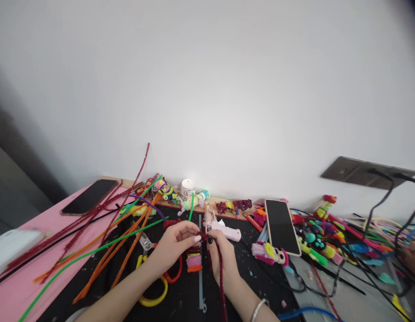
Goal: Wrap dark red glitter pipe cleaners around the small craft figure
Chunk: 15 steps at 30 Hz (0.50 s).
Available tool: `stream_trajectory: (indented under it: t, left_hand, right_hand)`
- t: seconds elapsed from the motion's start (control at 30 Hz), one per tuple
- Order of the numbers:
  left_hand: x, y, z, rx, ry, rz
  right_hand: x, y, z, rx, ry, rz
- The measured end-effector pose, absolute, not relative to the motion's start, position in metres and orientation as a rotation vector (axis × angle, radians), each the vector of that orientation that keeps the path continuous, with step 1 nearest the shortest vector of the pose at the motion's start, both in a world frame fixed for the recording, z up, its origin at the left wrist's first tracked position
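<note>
While my left hand and right hand both pinch the dark red pipe cleaner at the scene's middle, its long free end runs nearward, closer to my right.

The tabletop, pink at left, black in the middle and grey at right, carried a dark phone, orange fuzzy stems, yellow-handled scissors, a pale glue gun and a colourful jumble.
</note>
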State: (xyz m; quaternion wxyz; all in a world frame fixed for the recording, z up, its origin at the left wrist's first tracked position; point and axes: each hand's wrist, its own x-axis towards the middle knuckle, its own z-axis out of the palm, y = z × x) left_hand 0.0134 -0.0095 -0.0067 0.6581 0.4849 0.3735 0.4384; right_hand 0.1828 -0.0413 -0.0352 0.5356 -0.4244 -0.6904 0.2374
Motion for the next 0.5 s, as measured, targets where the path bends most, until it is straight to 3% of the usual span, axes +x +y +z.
stream_trajectory:
  t: [0.5]
  left_hand:
    - [0.01,-0.011,-0.007,1.32,0.781,0.846]
  right_hand:
    - [0.183,-0.042,-0.025,-1.007,-1.613,0.638]
